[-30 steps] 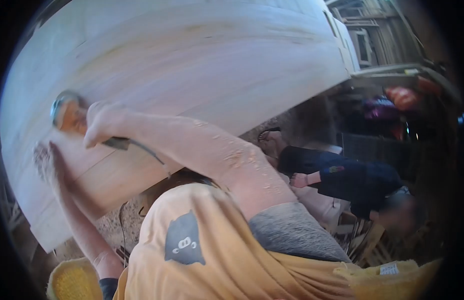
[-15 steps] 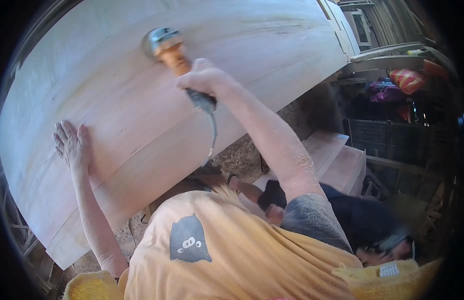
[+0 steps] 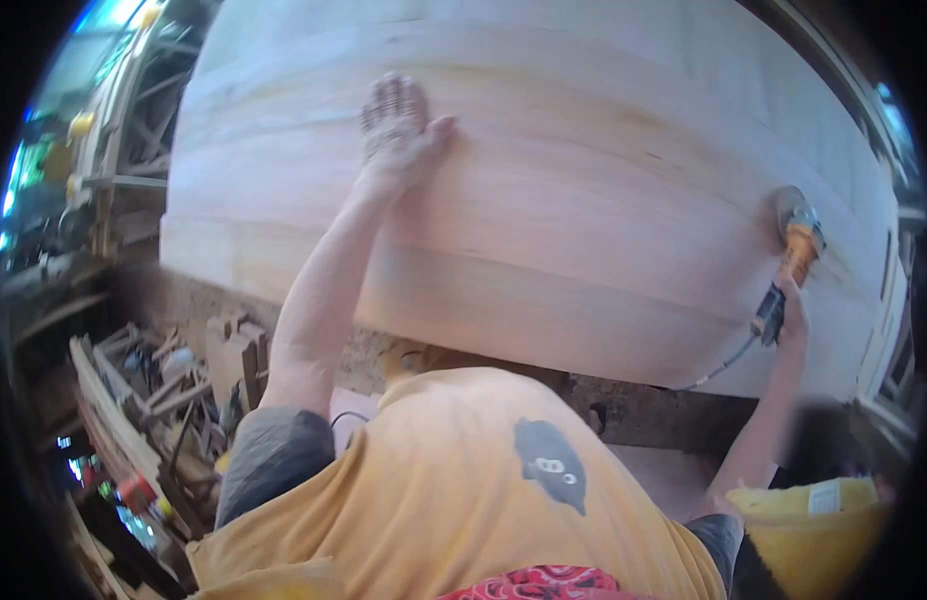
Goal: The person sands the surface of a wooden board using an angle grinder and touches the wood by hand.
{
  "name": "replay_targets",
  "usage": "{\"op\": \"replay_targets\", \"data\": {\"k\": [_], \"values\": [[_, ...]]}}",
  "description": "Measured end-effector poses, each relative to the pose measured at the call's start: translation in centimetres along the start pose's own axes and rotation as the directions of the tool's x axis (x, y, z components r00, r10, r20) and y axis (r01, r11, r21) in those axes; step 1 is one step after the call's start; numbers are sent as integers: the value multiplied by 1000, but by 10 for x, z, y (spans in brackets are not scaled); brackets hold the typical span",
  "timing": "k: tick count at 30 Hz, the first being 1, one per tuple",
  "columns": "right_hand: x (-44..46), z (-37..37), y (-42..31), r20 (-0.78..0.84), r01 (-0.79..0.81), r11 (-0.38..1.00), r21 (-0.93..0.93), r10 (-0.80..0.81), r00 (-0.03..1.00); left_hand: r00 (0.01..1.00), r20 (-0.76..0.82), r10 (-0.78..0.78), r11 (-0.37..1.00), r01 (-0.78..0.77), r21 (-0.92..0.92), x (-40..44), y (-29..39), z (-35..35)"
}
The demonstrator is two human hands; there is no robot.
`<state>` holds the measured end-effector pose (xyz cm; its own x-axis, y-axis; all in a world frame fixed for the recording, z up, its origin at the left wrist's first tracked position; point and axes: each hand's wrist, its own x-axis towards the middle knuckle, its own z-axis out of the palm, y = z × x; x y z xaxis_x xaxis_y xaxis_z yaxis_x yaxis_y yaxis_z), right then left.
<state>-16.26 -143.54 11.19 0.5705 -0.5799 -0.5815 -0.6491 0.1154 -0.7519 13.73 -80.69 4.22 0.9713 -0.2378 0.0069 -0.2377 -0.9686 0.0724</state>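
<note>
A large pale wooden panel (image 3: 544, 200) fills the upper middle of the view. My left hand (image 3: 399, 135) lies flat on it, left of centre, fingers spread and holding nothing. Out at the right, my right hand (image 3: 794, 312) is closed around the handle of an orange and black power sander (image 3: 801, 250). The tool's round disc rests against the panel near its right end. From the handle a cord (image 3: 722, 370) runs down and left, past the panel's lower edge.
Scrap wood pieces (image 3: 174, 385) lie piled at the lower left. Wooden framing (image 3: 114, 150) stands at the upper left. The yellow shirt (image 3: 434, 470) on my body fills the bottom, with a red patterned cloth (image 3: 544, 582) below it.
The view has swung round. The sander in my right hand has moved far to the right along the panel, away from my left hand. The other person is no longer seen.
</note>
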Motion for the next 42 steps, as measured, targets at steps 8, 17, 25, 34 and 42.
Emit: {"op": "replay_targets", "data": {"k": [8,17,25,34,42], "values": [[-92,88,-107,235,226,947,-229,-171,957,1000,-27,16,999,-17,-38,-10,-2,-92],[-172,313,-170,401,329,864,-380,-166,901,975,-89,206,974,-213,-72,-24,-68,-106],[-215,414,-191,402,322,838,-440,-137,906,969,-159,192,977,-204,-65,0,-110,-95],[-186,318,-164,285,352,820,-451,-241,928,976,-212,44,999,-49,-15,11,-152,-91],[-202,340,-174,302,301,882,-362,-195,933,916,-298,268,943,-313,-113,3,-151,-108]]}}
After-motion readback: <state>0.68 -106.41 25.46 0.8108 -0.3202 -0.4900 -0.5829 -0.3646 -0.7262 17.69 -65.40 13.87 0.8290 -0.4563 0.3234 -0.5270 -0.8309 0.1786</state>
